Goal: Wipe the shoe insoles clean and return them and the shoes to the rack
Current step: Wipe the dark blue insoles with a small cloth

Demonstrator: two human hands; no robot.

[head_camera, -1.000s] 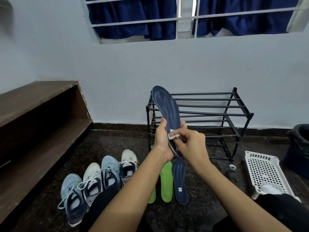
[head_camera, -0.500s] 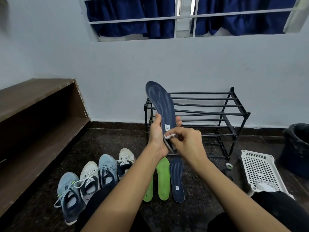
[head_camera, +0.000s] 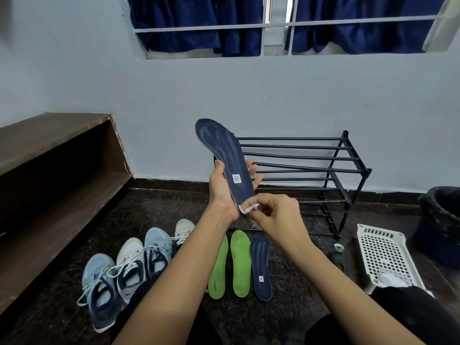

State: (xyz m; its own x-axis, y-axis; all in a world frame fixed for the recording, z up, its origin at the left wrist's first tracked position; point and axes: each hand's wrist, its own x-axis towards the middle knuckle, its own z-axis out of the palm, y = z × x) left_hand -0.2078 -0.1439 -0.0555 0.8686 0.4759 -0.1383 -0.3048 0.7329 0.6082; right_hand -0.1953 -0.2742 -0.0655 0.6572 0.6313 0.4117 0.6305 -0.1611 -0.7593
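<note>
My left hand (head_camera: 222,189) grips a navy insole (head_camera: 225,155) upright, toe end up, in front of the black shoe rack (head_camera: 323,170). My right hand (head_camera: 276,217) pinches a small white wipe (head_camera: 247,209) against the insole's heel end. On the dark floor below lie two green insoles (head_camera: 240,262) and a second navy insole (head_camera: 260,266). Several sneakers (head_camera: 129,265), light blue and white, stand in a row to the left, partly hidden by my left arm.
A brown wooden bench (head_camera: 49,170) runs along the left wall. A white perforated basket (head_camera: 384,257) with white wipes lies at the right, a small tape roll (head_camera: 338,247) beside it, and a black-lined bin (head_camera: 440,225) at the far right.
My right hand has slid the wipe down the insole from its middle to the heel end, uncovering the white label.
</note>
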